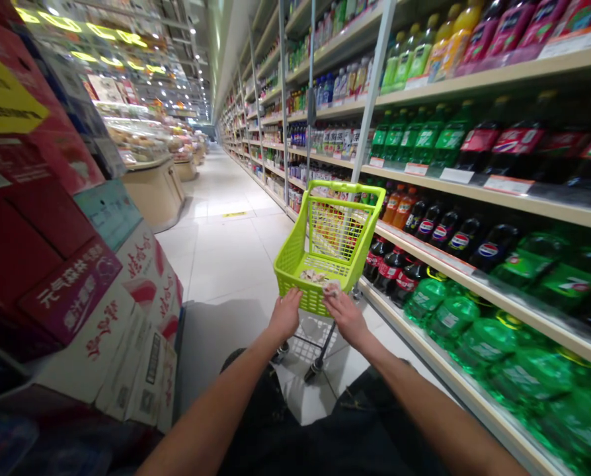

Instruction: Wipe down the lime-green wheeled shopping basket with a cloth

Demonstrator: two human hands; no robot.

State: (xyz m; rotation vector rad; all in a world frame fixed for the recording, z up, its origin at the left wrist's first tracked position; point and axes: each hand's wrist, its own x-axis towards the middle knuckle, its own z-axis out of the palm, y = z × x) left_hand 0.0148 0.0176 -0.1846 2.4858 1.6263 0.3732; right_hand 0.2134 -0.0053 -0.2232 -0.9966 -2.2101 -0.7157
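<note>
A lime-green shopping cart (295, 254) stands in the aisle just ahead of me, tilted slightly right. My left hand (284, 315) is wrapped over the near rim of its basket. My right hand (344, 315) grips the same rim further right, with a small crumpled piece of paper (332, 288) pinched at the fingertips. Some pale items (314, 276) lie in the bottom of the basket. The cart's wheels (312, 373) show below my hands.
Shelves of soda bottles (454, 241) run along the right, green bottles (474, 330) lowest and nearest. Stacked red and white cartons (102, 311) crowd the left. The white tiled aisle floor (221, 251) stretches ahead, with round display counters (154, 188) at far left.
</note>
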